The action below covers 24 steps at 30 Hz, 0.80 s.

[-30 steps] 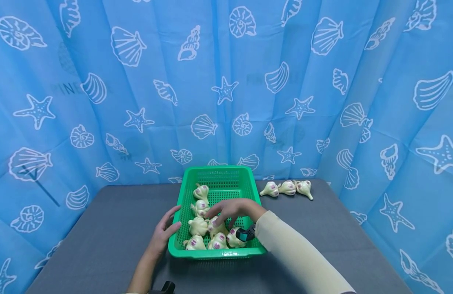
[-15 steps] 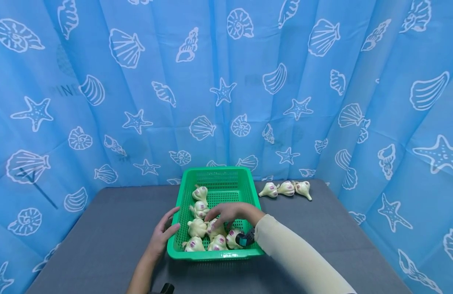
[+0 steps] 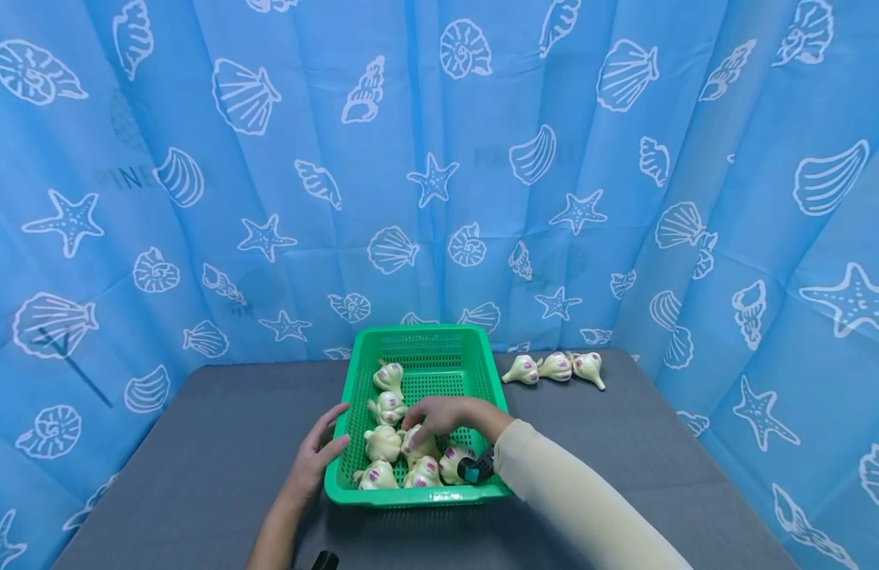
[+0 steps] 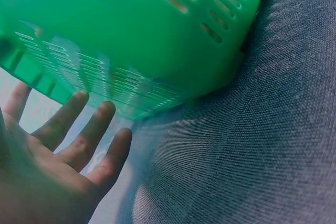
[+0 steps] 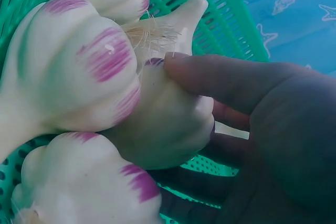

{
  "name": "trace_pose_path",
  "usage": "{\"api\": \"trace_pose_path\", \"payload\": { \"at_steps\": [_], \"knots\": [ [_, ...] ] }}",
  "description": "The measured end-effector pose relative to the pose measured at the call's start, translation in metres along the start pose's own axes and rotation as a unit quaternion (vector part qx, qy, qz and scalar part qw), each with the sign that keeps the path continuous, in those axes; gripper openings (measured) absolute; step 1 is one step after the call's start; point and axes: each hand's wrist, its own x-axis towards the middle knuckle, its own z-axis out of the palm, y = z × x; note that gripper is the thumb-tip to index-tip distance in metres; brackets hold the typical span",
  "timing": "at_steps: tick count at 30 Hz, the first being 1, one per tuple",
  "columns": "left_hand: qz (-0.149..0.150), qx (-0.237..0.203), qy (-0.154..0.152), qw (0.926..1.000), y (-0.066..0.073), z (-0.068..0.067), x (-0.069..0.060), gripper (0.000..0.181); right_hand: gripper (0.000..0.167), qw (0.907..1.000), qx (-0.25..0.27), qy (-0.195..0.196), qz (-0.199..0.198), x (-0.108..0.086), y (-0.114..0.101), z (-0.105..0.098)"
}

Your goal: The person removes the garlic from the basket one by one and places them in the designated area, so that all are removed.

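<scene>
A green plastic basket (image 3: 439,496) holds several white garlic bulbs with purple marks. My right hand (image 3: 445,415) reaches down into it. In the right wrist view, the thumb presses one garlic bulb (image 5: 173,114) near its root tuft while the fingers curl behind it; that bulb still sits among the others. Close by lie another garlic bulb (image 5: 79,66) and a lower garlic bulb (image 5: 89,182). My left hand (image 3: 313,457) is at the basket's left side, its fingers spread and fairly straight by the rim. The left wrist view has these fingers beside the slotted wall (image 4: 136,40).
Three garlic bulbs (image 3: 556,366) lie in a row on the grey cloth-covered table (image 3: 247,419), right of the basket. Behind hangs a blue curtain (image 3: 425,198) with white shell prints. A garlic bulb (image 3: 390,377) sits at the basket's far left.
My right hand has lowered slightly and its fingers have drawn in round a garlic bulb. The left hand keeps its place by the basket's side.
</scene>
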Motion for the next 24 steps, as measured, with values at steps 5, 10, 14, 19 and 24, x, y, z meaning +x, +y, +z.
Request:
{"api": "trace_pose_path", "payload": {
  "at_steps": [5, 10, 14, 19, 24],
  "knots": [
    [-0.001, 0.004, 0.004, 1.0000, -0.001, 0.001, 0.000, 0.052, 0.036, 1.0000, 0.002, 0.009, 0.001, -0.003, 0.000, -0.001],
    [0.002, 0.002, 0.003, 1.0000, -0.001, 0.001, 0.000, 0.052, 0.038, 0.9997, 0.007, 0.025, -0.006, -0.007, -0.002, -0.003],
    [0.001, -0.003, 0.001, 1.0000, -0.002, 0.001, 0.000, 0.052, 0.039, 0.9987, 0.016, 0.048, -0.008, -0.011, -0.003, -0.005],
    [0.000, 0.000, 0.000, 1.0000, -0.001, 0.001, -0.001, 0.052, 0.036, 0.9950, 0.022, 0.094, -0.025, -0.015, -0.002, -0.008],
    [0.012, 0.002, -0.003, 0.9999, 0.000, 0.000, -0.001, 0.051, 0.035, 0.9879, 0.028, 0.145, -0.048, -0.020, 0.001, -0.012]
  ]
}}
